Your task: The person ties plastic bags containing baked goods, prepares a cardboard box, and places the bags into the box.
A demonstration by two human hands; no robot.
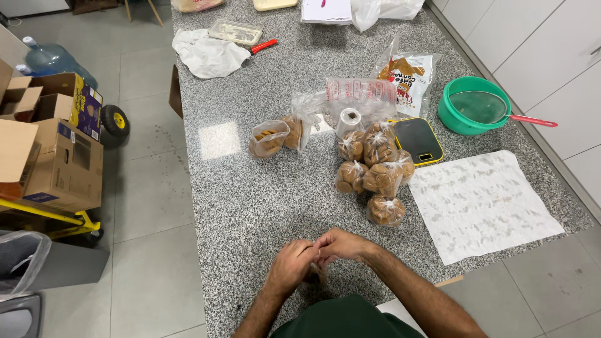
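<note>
Both hands meet at near edge of the granite counter [250, 206]: left hand [290, 266] & right hand [341, 245] curled tight w/ fingertips touching, pinching something small btwn them; can't tell what, it's hidden by the fingers. Just beyond, mid-counter, a cluster of about 6 tied cookie bags [374, 172], knotted at top, packed touching each other. Left of the cluster, 1 open cookie bag [268, 138], untied. Behind the cluster, a black scale w/ yellow rim [418, 140]. Right of the bags, a sheet of white paper [482, 203] lies flat. Far right, green bowl [469, 106] w/ strainer on top.
</note>
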